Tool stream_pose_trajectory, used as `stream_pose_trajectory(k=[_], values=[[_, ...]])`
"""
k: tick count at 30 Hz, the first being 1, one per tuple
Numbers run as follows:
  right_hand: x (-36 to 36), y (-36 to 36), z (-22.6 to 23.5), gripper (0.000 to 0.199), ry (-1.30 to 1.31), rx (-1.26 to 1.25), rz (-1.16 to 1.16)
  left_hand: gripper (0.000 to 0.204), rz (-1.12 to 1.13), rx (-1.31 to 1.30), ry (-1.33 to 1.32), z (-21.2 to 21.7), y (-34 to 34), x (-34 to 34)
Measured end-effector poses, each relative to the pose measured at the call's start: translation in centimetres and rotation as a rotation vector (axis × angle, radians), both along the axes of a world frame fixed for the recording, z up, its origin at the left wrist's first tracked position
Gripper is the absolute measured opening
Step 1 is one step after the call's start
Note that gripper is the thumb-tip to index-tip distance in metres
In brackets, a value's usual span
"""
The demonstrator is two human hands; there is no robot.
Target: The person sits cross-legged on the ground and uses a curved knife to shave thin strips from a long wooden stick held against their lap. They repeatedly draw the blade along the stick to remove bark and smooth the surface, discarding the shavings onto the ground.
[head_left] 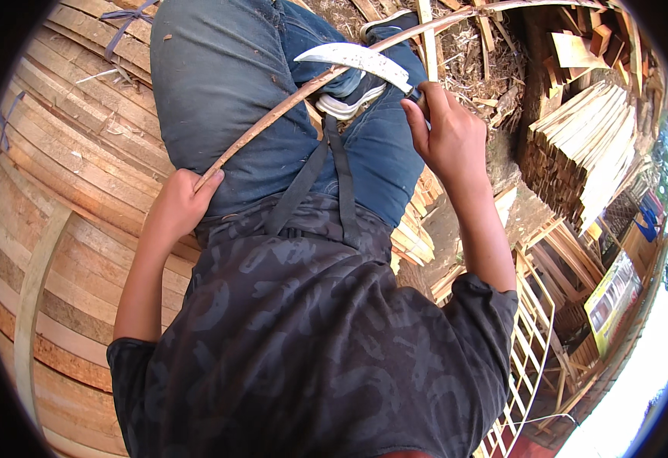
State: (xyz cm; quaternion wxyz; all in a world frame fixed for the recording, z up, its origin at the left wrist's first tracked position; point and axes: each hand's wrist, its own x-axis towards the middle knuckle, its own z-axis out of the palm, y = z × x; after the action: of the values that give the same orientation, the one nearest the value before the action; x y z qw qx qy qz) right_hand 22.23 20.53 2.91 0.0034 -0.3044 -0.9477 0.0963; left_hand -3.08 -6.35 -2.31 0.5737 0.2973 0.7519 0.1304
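Observation:
My left hand (180, 200) is closed around the near end of a long, thin wooden stick (273, 109). From there the stick slants across my thighs and runs off to the far right. In my right hand (450, 126) is the dark handle of a sickle (357, 59), gripped above my right leg. Its pale curved blade points left and crosses the stick over the gap between my legs. Whether the edge touches the stick, I cannot tell.
Stacked planks (82, 145) lie along my left side. Wood shavings (494, 91) and offcuts cover the ground ahead. On the right stand a bundle of thin wooden strips (578, 145), a pale lattice frame (528, 343) and a sign board (612, 301).

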Motion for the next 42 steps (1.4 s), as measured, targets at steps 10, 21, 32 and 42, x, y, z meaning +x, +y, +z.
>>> stream_pose_trajectory(k=[10, 21, 32, 42], values=[[3.6, 7.1, -2.2, 0.037, -0.181, 0.263, -0.284, 0.062, -0.027, -0.032, 0.050, 0.9, 1.1, 0.0], [5.1, 8.2, -1.6, 0.037, -0.133, 0.350, -0.347, 0.061, -0.036, -0.003, 0.108, 1.0, 0.8, 0.6], [1.7, -1.0, -2.4, 0.032, -0.018, -0.187, -0.111, 0.061, -0.050, -0.043, 0.181, 1.1, 1.4, 1.2], [4.6, 4.3, -5.0, 0.041, -0.063, 0.052, -0.378, 0.061, -0.096, -0.079, 0.217, 1.7, 2.1, 1.3]])
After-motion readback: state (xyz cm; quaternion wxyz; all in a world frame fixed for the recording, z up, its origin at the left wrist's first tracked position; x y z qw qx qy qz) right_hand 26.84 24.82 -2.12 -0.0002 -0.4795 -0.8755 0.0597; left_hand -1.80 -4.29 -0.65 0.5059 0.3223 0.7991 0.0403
